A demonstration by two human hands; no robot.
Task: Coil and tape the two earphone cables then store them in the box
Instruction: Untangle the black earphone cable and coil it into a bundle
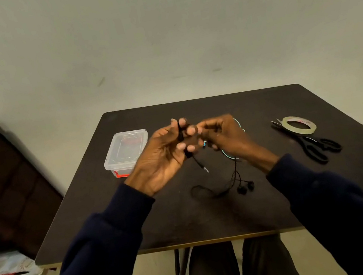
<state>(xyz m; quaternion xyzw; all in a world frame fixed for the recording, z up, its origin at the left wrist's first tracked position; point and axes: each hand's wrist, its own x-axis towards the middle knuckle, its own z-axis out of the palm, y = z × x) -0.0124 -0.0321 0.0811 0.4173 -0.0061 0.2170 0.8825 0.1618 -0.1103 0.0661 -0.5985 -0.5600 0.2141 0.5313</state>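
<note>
Head view: the left hand (166, 151) holds the black earphone cable (235, 175) coiled round its fingers, and the right hand (225, 138) pinches the strand. Its 2 earbuds (245, 188) rest on the desk (141, 217).

My table (141, 217) has a dark, matt top, faintly grainy, with a paler edge strip. The box (127, 150) is clear, glossy plastic. The black earphone cable (229, 183) looks smooth and rubbery, its plug (205, 170) bright metal; the cyan earphone cable (225, 154) has a slight sheen. The tape roll (299, 125) is glossy and translucent. The scissors (318, 146) have matt black plastic handles and metal blades. My sleeves (104, 252) are dark, soft cloth.
</note>
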